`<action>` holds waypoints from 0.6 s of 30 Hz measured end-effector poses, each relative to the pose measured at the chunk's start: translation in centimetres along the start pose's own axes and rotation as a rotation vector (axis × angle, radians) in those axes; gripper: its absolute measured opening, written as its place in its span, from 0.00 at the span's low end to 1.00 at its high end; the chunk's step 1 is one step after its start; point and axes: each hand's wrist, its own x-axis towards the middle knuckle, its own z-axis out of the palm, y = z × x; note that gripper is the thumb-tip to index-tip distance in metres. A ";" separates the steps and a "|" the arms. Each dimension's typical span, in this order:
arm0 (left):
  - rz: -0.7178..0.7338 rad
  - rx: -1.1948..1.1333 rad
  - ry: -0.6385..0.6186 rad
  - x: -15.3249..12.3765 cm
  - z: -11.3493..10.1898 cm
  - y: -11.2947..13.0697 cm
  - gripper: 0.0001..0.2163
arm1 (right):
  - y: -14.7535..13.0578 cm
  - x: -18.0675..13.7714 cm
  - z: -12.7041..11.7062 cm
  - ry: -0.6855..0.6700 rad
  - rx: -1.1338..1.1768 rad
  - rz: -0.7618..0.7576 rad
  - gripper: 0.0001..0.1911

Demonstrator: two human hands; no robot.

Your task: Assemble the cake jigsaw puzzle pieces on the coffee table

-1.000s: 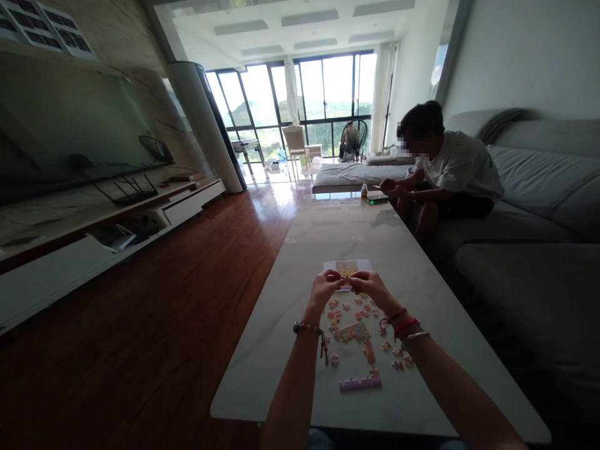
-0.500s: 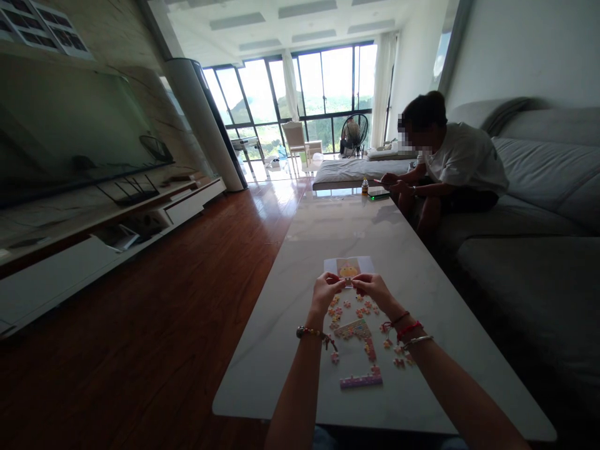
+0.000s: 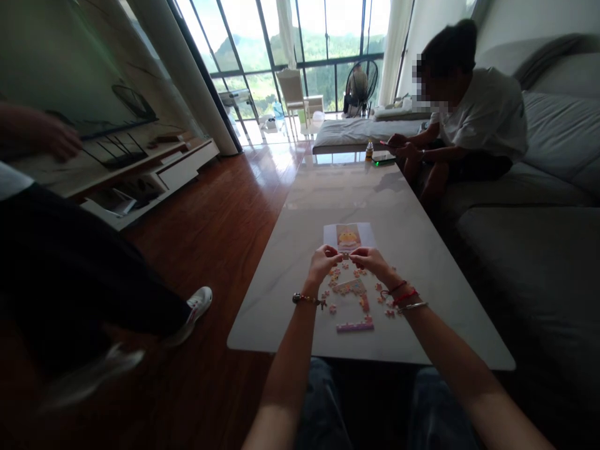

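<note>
My left hand (image 3: 322, 264) and my right hand (image 3: 370, 260) meet fingertip to fingertip above a long pale marble table (image 3: 300, 250). Both are pinched on small jigsaw pieces (image 3: 345, 255) held between them. Just beyond the fingers lies a white reference picture card (image 3: 349, 236) with a yellow figure. Under my wrists sit several loose pinkish pieces (image 3: 334, 282), a joined patch of puzzle (image 3: 352, 288) and a purple edge strip (image 3: 355, 325).
A person in dark trousers and white shoes (image 3: 70, 281) walks past on the wooden floor at the left. Another person (image 3: 469, 119) sits on the grey sofa (image 3: 539, 237) at the table's far end, by a small bottle (image 3: 369, 150) and a phone (image 3: 383, 160).
The view has tilted down and my knees now show. A walking person has come into view at the left. My hands stay pinched together over the puzzle.
</note>
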 end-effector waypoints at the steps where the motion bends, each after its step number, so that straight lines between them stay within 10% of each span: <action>1: -0.018 0.030 -0.012 -0.7 -0.1 -0.6 0.11 | 0.5 -0.5 0.2 -0.030 -0.021 0.024 0.10; 13: -0.066 0.446 0.030 -8.1 0.2 -8.5 0.04 | 6.9 -6.1 4.3 -0.123 -0.094 0.237 0.07; 18: 0.034 0.859 0.082 -6.9 0.6 -8.1 0.09 | 8.4 -6.8 0.9 0.149 -0.017 0.207 0.12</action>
